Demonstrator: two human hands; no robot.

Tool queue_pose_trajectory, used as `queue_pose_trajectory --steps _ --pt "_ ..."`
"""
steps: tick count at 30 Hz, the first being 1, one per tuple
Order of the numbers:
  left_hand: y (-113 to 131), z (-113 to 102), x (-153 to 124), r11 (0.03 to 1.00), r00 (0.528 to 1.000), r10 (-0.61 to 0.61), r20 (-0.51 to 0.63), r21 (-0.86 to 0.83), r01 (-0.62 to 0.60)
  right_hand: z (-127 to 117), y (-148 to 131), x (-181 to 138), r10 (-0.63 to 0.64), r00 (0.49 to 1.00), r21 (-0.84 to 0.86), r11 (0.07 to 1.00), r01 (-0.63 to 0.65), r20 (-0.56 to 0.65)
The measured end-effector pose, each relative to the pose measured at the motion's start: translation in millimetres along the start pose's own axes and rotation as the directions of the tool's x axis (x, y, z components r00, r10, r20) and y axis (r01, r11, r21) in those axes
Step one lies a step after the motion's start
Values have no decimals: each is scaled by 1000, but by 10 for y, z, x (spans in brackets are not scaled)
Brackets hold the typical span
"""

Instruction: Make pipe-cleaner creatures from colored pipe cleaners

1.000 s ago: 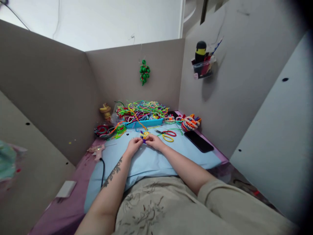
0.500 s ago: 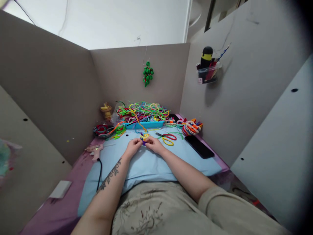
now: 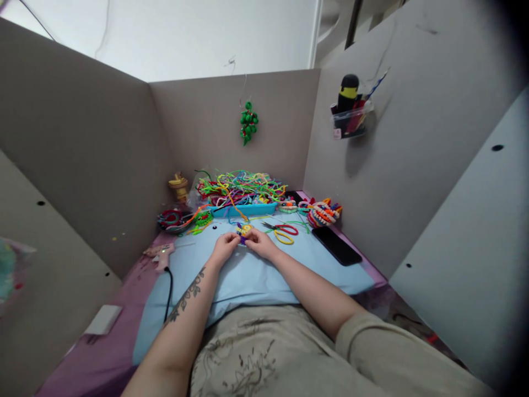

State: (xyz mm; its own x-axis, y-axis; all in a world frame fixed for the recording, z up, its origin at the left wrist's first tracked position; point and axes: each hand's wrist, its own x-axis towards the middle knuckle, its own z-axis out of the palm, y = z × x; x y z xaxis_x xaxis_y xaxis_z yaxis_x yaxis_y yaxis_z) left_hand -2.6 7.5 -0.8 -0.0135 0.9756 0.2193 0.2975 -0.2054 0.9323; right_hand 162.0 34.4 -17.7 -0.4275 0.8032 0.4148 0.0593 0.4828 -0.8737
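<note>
A small yellow and purple craft piece (image 3: pixel 243 231) is pinched between my two hands over the light blue cloth (image 3: pixel 264 281). My left hand (image 3: pixel 226 246) closes its fingers on the piece's left side. From the other side my right hand (image 3: pixel 259 242) grips it, fingertips nearly meeting the left ones. Its lower part looks purple, and much of it is covered by the fingers. Just right of my right hand lie scissors (image 3: pixel 285 231) with one red and one yellow handle loop.
Behind the hands, a blue tray (image 3: pixel 248 210) is heaped with colourful fuzzy strands (image 3: pixel 243 186). A pink glue gun (image 3: pixel 164 255) with a black cord lies left. A black phone (image 3: pixel 336 246) and a striped craft figure (image 3: pixel 324 213) are on the right. Grey panels enclose the table.
The view has shifted very slightly. Both hands stay at the same spot with the craft piece between them, and a bit more of its purple part shows.
</note>
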Motion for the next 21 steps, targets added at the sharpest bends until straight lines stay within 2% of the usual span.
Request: queue_pose_trajectory --steps 5,10,16,21 --pt "-16 10 16 999 997 6 -72 -43 -9 60 5 -9 -72 995 -78 995 67 -71" --pt "-16 23 16 995 998 -3 -56 -102 -2 85 -31 -2 -106 986 -94 991 95 -127" --pt "14 37 -3 990 999 -45 -13 -134 43 82 -35 0 -90 982 -113 991 71 -167" --pt "45 31 -16 992 999 -25 -30 -126 21 98 -37 1 -52 985 -59 997 42 -166"
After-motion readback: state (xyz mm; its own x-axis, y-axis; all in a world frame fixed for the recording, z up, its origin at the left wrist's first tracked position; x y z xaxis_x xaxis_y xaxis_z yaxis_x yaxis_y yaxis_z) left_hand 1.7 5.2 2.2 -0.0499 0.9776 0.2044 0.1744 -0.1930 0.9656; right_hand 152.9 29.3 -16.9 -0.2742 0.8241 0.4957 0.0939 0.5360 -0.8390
